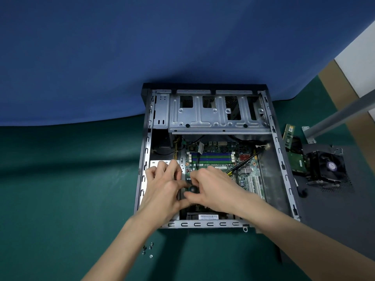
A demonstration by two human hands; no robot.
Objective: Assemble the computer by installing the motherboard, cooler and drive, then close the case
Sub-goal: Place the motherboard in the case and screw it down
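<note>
The open computer case lies flat on the green table. The green motherboard sits inside it, with blue memory slots showing. Both hands hover over the board's near-left part. My right hand grips the round black handle of a screwdriver, which stands upright over the board. My left hand is right beside the handle with its fingers curled; its thumb reaches toward the handle, and whatever it holds is hidden. The black cooler and a drive lie outside the case on the right.
The dark side panel lies right of the case, under the cooler. A memory stick rests behind the drive. Several loose screws sit on the table near my left forearm. A grey metal leg slants down at the right.
</note>
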